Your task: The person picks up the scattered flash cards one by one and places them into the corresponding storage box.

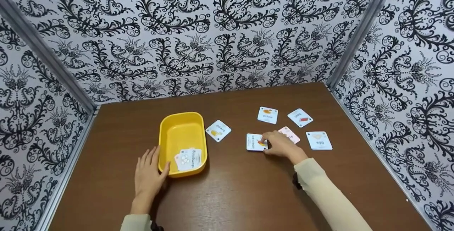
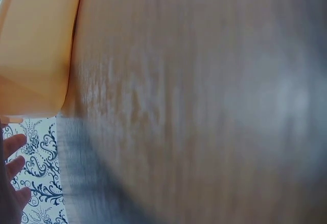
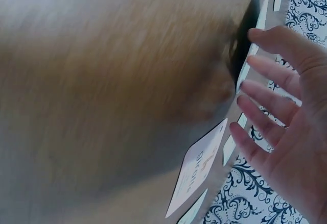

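At the left stands a yellow plastic box [image 1: 181,130], with several picture cards, the top one reading "dumpling" [image 1: 189,159], in its near end. My left hand [image 1: 148,170] rests against the box's near left corner, fingers fairly straight along the outside and thumb by the rim. My right hand [image 1: 281,146] pinches the right edge of an "ice cream" card [image 1: 253,142] that lies squared up like a small stack. In the right wrist view, the thumb and fingertips of the right hand [image 3: 286,101] meet the card's edge [image 3: 261,20]. A pink card [image 1: 290,134] is partly hidden behind this hand.
A "bread" card [image 1: 218,130] lies just right of the box. Farther right are a "pizza" card [image 1: 267,115], a "beef" card [image 1: 300,117] and an "egg" card [image 1: 319,140]. Patterned walls [image 1: 220,46] enclose the brown table [image 1: 227,195] at the back and sides.
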Action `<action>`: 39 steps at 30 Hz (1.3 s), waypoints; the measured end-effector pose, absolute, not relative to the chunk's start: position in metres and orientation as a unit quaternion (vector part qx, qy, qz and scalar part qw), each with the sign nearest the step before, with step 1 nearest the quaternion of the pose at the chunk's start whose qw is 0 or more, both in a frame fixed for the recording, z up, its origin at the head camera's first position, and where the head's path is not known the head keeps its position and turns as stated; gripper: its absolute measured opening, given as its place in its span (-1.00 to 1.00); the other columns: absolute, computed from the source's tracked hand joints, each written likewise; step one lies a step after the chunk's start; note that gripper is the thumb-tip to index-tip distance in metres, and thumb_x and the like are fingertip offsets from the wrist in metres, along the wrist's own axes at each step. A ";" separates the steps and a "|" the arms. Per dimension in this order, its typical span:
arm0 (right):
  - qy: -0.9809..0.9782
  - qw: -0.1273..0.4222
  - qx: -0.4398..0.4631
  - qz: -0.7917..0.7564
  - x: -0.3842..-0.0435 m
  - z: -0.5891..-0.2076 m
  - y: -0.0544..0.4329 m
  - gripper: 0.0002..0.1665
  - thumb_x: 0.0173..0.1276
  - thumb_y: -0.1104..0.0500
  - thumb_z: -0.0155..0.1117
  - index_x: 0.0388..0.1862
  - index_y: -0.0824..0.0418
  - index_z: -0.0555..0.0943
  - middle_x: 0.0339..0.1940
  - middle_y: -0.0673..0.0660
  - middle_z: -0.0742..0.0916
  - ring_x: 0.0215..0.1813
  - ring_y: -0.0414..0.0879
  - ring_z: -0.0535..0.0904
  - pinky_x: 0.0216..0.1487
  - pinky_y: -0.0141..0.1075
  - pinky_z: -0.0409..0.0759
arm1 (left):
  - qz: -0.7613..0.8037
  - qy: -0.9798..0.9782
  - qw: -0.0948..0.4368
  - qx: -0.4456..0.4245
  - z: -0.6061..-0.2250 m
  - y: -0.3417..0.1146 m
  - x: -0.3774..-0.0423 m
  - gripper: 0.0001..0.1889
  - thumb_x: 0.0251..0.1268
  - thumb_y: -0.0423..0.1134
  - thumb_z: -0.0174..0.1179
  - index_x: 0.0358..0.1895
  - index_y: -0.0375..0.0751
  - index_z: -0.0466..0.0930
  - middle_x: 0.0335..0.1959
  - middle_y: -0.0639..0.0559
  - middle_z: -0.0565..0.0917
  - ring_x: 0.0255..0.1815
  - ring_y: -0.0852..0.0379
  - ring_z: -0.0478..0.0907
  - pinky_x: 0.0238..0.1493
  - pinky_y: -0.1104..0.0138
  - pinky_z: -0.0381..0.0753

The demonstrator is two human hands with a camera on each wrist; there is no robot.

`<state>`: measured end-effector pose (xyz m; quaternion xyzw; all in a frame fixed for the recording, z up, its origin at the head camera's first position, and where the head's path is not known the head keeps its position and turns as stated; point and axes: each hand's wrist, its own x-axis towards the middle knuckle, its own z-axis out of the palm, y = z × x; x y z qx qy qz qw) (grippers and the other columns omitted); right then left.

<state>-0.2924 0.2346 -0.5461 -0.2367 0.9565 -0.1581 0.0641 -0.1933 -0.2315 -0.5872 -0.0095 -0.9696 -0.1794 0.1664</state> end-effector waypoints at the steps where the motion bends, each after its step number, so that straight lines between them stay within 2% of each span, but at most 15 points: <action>1: 0.955 0.054 -0.245 -0.159 -0.292 -0.546 0.235 -0.68 0.16 0.15 0.44 -0.08 0.19 0.70 0.00 0.13 0.75 -0.06 0.04 0.57 0.04 0.02 0.57 | -0.180 -0.970 0.165 -0.009 -0.587 -0.232 -0.194 -0.26 0.39 0.10 0.10 0.52 -0.21 0.22 0.46 -0.24 0.38 0.51 -0.26 0.22 0.52 -0.24 0.11; 4: 0.948 0.019 -0.276 -0.159 -0.290 -0.547 0.237 -0.73 0.18 0.18 0.40 -0.11 0.17 0.74 -0.10 0.08 0.79 -0.15 -0.02 0.64 -0.04 -0.03 0.63 | -0.181 -0.970 0.161 -0.008 -0.587 -0.232 -0.194 -0.26 0.40 0.10 0.09 0.52 -0.21 0.22 0.47 -0.24 0.37 0.51 -0.26 0.22 0.53 -0.23 0.09; 7: 0.942 -0.014 -0.295 -0.158 -0.288 -0.548 0.239 -0.75 0.22 0.17 0.37 -0.11 0.14 0.76 -0.08 0.07 0.81 -0.07 0.00 0.72 0.00 -0.03 0.67 | -0.183 -0.969 0.164 -0.008 -0.587 -0.231 -0.194 -0.27 0.40 0.10 0.09 0.51 -0.22 0.22 0.47 -0.24 0.38 0.51 -0.26 0.22 0.53 -0.23 0.09; 12: 0.930 -0.058 -0.302 -0.203 -0.286 -0.553 0.240 -0.77 0.24 0.23 0.35 -0.12 0.16 0.78 -0.11 0.10 0.81 -0.17 -0.03 0.72 -0.12 -0.10 0.68 | -0.187 -0.969 0.161 -0.007 -0.586 -0.231 -0.194 -0.27 0.40 0.10 0.09 0.52 -0.21 0.22 0.47 -0.24 0.36 0.52 -0.26 0.21 0.54 -0.23 0.06; 15: 0.919 -0.084 -0.295 -0.249 -0.286 -0.554 0.239 -0.81 0.23 0.30 0.36 -0.17 0.19 0.78 -0.16 0.11 0.82 -0.17 -0.02 0.72 -0.11 -0.09 0.68 | -0.188 -0.970 0.154 -0.005 -0.585 -0.231 -0.194 -0.26 0.40 0.11 0.08 0.53 -0.20 0.20 0.48 -0.25 0.35 0.53 -0.26 0.20 0.55 -0.23 0.05; 19: 0.909 -0.086 -0.257 -0.317 -0.285 -0.556 0.237 -0.85 0.25 0.32 0.34 -0.22 0.22 0.77 -0.17 0.12 0.82 -0.09 0.03 0.74 -0.02 -0.09 0.68 | -0.187 -0.971 0.152 -0.003 -0.585 -0.231 -0.194 -0.26 0.41 0.11 0.08 0.53 -0.21 0.20 0.48 -0.25 0.36 0.52 -0.26 0.20 0.54 -0.23 0.07; 23: 0.897 -0.077 -0.198 -0.388 -0.286 -0.557 0.236 -0.88 0.29 0.28 0.36 -0.25 0.26 0.79 -0.19 0.16 0.83 -0.10 0.06 0.75 -0.07 -0.26 0.71 | -0.186 -0.969 0.161 -0.007 -0.585 -0.231 -0.194 -0.27 0.39 0.10 0.10 0.52 -0.21 0.23 0.46 -0.25 0.38 0.51 -0.27 0.23 0.53 -0.24 0.10; 27: 0.895 -0.080 -0.139 -0.416 -0.287 -0.558 0.235 -0.88 0.27 0.26 0.41 -0.26 0.26 0.81 -0.21 0.18 0.84 -0.11 0.07 0.76 -0.09 -0.32 0.69 | -0.183 -0.968 0.169 -0.010 -0.586 -0.231 -0.194 -0.27 0.37 0.09 0.12 0.51 -0.20 0.25 0.44 -0.25 0.41 0.49 -0.27 0.25 0.51 -0.24 0.13; 35: 0.885 -0.097 -0.053 -0.453 -0.289 -0.554 0.226 -0.89 0.17 0.39 0.43 -0.30 0.29 0.79 -0.18 0.23 0.83 -0.08 0.09 0.75 -0.07 -0.34 0.67 | -0.189 -0.968 0.164 -0.008 -0.586 -0.232 -0.194 -0.27 0.38 0.09 0.11 0.52 -0.19 0.23 0.46 -0.25 0.39 0.50 -0.27 0.23 0.52 -0.24 0.11; 39: 0.876 -0.106 -0.035 -0.470 -0.290 -0.552 0.220 -0.87 0.13 0.44 0.41 -0.32 0.33 0.78 -0.19 0.26 0.82 -0.14 0.03 0.75 -0.14 -0.44 0.66 | -0.190 -0.968 0.163 -0.008 -0.586 -0.232 -0.194 -0.27 0.39 0.10 0.11 0.52 -0.19 0.22 0.46 -0.25 0.38 0.50 -0.27 0.23 0.52 -0.24 0.11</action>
